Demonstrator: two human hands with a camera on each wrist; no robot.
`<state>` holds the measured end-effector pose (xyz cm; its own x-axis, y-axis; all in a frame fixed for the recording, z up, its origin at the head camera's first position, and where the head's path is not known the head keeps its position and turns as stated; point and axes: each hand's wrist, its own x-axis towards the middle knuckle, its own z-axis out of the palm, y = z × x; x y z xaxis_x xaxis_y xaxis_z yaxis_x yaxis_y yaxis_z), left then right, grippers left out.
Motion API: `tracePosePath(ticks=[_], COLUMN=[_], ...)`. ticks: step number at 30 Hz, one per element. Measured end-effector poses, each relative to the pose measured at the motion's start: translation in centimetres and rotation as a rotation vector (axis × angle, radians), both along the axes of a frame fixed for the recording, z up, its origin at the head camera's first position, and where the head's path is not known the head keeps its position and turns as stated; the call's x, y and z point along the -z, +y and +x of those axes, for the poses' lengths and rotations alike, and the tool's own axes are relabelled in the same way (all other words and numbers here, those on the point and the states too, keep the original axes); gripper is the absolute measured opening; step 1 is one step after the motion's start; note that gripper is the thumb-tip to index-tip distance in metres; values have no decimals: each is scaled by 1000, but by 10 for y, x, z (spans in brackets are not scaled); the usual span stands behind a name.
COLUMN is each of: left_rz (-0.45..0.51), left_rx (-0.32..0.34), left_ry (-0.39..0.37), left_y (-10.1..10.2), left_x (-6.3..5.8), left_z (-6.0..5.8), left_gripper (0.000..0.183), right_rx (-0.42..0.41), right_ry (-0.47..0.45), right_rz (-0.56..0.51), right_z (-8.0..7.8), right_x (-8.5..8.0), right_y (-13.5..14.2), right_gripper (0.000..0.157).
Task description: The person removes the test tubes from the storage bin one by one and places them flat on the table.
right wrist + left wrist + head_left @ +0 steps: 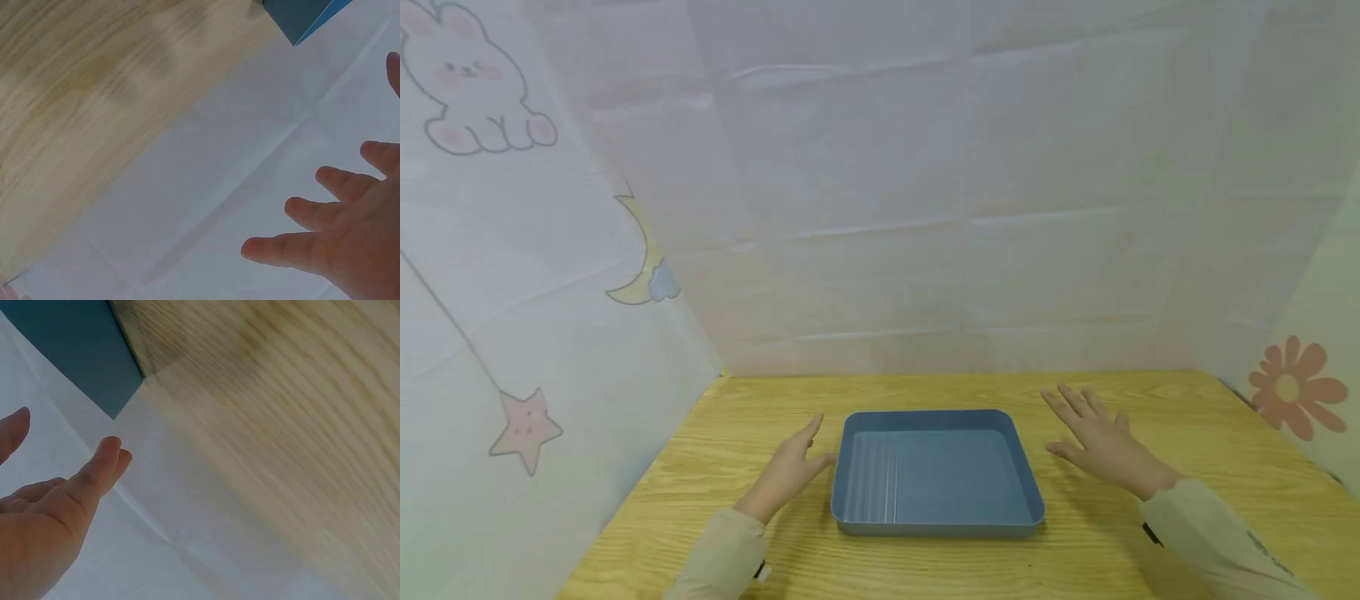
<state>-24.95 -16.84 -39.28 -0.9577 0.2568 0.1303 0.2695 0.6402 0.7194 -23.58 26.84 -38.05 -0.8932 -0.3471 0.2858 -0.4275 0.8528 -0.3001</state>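
A shallow blue-grey rectangular tray, with a ribbed strip along its left side, lies on the wooden table. To the left of it is my left hand, its thumb near the tray's left wall and its fingers extended. My right hand hovers to the right of the tray with fingers spread, apart from it. Both hands hold nothing. In the left wrist view, a corner of the tray shows beyond my left fingertips. The right wrist view catches only a small tray corner at the top.
Behind the table hangs a creased pale sheet. Another sheet at the left carries a printed rabbit, a moon and a star. A printed flower marks the sheet at the right.
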Motion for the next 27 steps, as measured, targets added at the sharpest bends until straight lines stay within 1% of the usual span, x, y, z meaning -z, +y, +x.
tracePosePath(ticks=[3, 5, 9, 14, 21, 24, 27], left_rz=[120, 194, 283, 329, 342, 353, 363], left_rx=[19, 31, 47, 45, -1, -2, 9], left_ry=[-90, -150, -222, -277, -311, -315, -320], left_y=[0, 0, 1, 3, 10, 11, 10], left_x=[3, 4, 6, 10, 11, 13, 15], left_z=[-1, -1, -3, -4, -5, -7, -8], left_gripper=[69, 70, 72, 70, 66, 63, 61], right_rx=[4, -3, -20, -30, -9, -29, -47], right_ry=[6, 26, 21, -39, -123, -189, -305], right_rz=[-17, -37, -115, -237, -402, -497, -609], right_z=[0, 0, -1, 1, 3, 2, 0], right_x=[0, 1, 1, -4, -11, -12, -13], right_y=[-1, -3, -6, -12, -24, -29, -34], right_gripper=[74, 71, 66, 62, 59, 57, 57])
